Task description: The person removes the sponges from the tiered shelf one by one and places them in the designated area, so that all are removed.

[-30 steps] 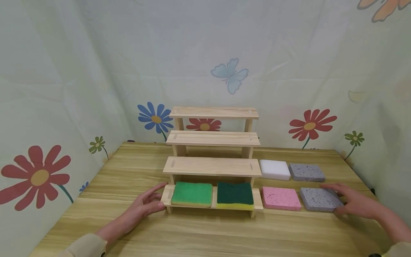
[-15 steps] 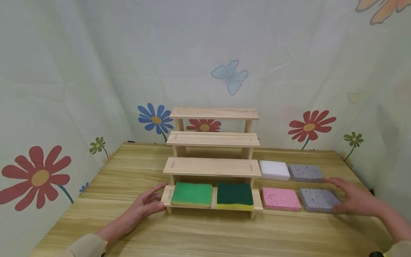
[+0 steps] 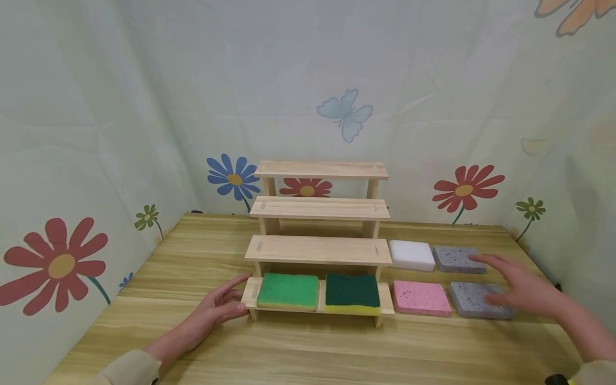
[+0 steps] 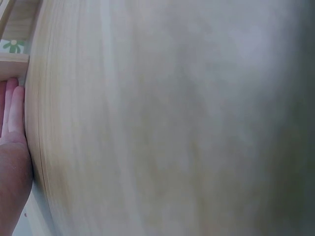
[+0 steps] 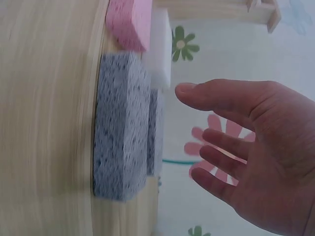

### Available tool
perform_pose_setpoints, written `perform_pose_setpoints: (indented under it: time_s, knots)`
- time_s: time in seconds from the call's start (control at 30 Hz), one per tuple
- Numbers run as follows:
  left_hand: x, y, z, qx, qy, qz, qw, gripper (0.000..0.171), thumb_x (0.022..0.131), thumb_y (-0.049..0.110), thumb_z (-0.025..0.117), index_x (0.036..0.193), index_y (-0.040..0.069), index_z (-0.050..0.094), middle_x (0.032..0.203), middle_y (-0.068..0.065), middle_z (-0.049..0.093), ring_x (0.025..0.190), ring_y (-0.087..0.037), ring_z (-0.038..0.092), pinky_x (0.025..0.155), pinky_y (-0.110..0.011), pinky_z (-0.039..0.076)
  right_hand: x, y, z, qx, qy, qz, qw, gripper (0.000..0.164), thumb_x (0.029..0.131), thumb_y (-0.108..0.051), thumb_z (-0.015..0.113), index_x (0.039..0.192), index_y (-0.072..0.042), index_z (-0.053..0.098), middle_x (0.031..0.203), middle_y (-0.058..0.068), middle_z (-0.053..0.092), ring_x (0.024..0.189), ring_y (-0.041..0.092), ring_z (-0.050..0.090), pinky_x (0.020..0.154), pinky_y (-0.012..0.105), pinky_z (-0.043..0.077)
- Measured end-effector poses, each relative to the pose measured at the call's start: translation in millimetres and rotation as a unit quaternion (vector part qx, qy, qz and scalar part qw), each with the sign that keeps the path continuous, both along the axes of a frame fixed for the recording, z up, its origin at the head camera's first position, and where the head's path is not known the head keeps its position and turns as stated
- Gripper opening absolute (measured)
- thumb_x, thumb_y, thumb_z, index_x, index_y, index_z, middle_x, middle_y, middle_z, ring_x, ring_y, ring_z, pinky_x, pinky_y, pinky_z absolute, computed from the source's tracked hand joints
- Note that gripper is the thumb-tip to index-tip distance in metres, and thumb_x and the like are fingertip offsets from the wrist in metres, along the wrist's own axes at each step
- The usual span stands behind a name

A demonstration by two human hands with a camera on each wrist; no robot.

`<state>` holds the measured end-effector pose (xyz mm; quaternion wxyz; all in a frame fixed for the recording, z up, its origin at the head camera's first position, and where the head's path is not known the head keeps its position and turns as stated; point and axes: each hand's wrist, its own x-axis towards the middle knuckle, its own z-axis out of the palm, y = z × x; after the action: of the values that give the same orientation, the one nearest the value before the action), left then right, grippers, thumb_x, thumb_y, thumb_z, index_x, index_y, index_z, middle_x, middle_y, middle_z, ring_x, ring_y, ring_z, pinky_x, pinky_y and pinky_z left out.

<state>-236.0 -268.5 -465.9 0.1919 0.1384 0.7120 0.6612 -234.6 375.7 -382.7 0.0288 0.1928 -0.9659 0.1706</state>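
Note:
In the head view, a light green scouring sponge and a dark green one with a yellow base lie on the lowest step of a four-tier wooden stand. My left hand rests at that step's left end, its thumb and index fingertips at the wood and its other fingers extended. To the right, my right hand hovers over the front grey speckled sponge, fingers spread and holding nothing. Its index fingertip overlaps the rear grey sponge. The right wrist view shows the hand apart from the front grey sponge.
A pink sponge lies between the stand and the front grey sponge. Behind it is a white sponge. The wooden table meets a flower-printed cloth at the back and sides.
My right hand has lifted off the right edge of the front grey sponge and shifted left above it. The left hand, stand and sponges have stayed put.

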Motion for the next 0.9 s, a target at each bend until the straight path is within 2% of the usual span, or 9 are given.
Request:
perform_pose_setpoints:
  time_s: [0.23,0.43,0.6,0.73,0.9]
  knots:
    - [0.0,0,0.4,-0.002,-0.001,0.001,1.0000,0.069,0.100,0.014,0.055,0.159,0.017,0.019,0.137,-0.007,0.056,0.121,-0.010,0.060,0.101,-0.028,0.053,3.7,-27,11.1,-0.025,0.024,0.004,0.999,0.085,0.075,-0.023,0.086,0.147,-0.011,0.042,0.139,0.027,0.049,0.119,0.048,0.051,0.087,0.065,0.051]
    - [0.7,1,0.6,0.000,0.001,0.005,1.0000,0.070,0.099,0.013,0.055,0.159,0.016,0.018,0.135,-0.006,0.056,0.120,-0.010,0.060,0.101,-0.028,0.053,8.5,-56,23.6,-0.029,0.063,0.010,0.998,0.079,0.074,-0.021,0.086,0.143,-0.012,0.047,0.137,0.022,0.054,0.118,0.044,0.053,0.089,0.065,0.050]
    - [0.3,1,0.8,0.000,0.001,0.000,1.0000,0.069,0.100,0.013,0.055,0.159,0.017,0.019,0.135,-0.006,0.056,0.121,-0.010,0.060,0.101,-0.028,0.052,16.9,-83,33.8,-0.033,0.096,0.006,0.995,0.076,0.074,-0.017,0.085,0.141,-0.012,0.049,0.133,0.019,0.057,0.116,0.041,0.055,0.086,0.063,0.052]
    - [0.4,1,1.4,-0.002,0.001,0.001,1.0000,0.069,0.100,0.014,0.055,0.159,0.017,0.019,0.135,-0.007,0.056,0.121,-0.011,0.060,0.101,-0.028,0.052,23.8,-108,42.5,-0.043,0.132,0.016,0.990,0.073,0.074,-0.014,0.085,0.139,-0.017,0.052,0.131,0.014,0.059,0.112,0.037,0.058,0.084,0.059,0.054]
    - [0.5,1,1.7,-0.004,0.000,0.003,1.0000,0.069,0.100,0.014,0.055,0.159,0.017,0.019,0.135,-0.006,0.056,0.120,-0.011,0.060,0.101,-0.028,0.052,29.1,-135,49.3,-0.067,0.145,0.037,0.986,0.070,0.076,-0.011,0.083,0.139,-0.020,0.053,0.133,0.010,0.057,0.110,0.030,0.058,0.082,0.051,0.056]
